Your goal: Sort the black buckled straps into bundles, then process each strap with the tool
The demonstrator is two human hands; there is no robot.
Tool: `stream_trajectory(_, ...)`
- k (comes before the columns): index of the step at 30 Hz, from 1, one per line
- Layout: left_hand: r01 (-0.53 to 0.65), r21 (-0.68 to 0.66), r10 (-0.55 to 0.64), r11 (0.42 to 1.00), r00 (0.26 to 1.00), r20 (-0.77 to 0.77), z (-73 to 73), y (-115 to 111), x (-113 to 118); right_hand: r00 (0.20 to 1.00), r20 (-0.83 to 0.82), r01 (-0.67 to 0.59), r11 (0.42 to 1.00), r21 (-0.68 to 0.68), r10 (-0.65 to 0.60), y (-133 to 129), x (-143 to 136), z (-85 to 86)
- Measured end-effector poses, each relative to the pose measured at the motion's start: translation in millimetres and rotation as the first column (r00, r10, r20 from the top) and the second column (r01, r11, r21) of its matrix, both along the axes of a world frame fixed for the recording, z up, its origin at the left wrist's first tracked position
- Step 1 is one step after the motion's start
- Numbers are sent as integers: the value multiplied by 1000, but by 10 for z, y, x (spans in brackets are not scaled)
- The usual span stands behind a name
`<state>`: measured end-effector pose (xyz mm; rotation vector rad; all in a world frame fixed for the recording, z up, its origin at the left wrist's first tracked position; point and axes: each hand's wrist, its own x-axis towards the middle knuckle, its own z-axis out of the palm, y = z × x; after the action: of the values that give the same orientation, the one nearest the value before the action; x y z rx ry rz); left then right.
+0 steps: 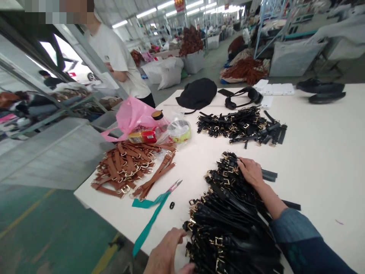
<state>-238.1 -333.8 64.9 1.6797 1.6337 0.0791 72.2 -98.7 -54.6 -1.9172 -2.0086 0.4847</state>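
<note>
Lengthwise, the long heap of glossy black straps with gold-coloured buckles (234, 213) runs away from me across the white tabletop (322, 152), buckle ends leftward; my left hand (167, 251), open, sits beside its near end, my right hand (252, 172) touches its far end, though I can't tell if it grips.

No legible text — red sign (179, 5) too blurry.

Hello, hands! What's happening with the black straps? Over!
Right hand on black straps, far end. Left hand open beside them, near end. Snips to their left, seemingly not in the way.
</note>
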Motion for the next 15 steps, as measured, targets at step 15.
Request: stream_trajectory(15, 580, 394, -520, 713, 814, -258, 85, 1656, 892, 999, 27, 27, 998, -61, -26, -2, 0, 34)
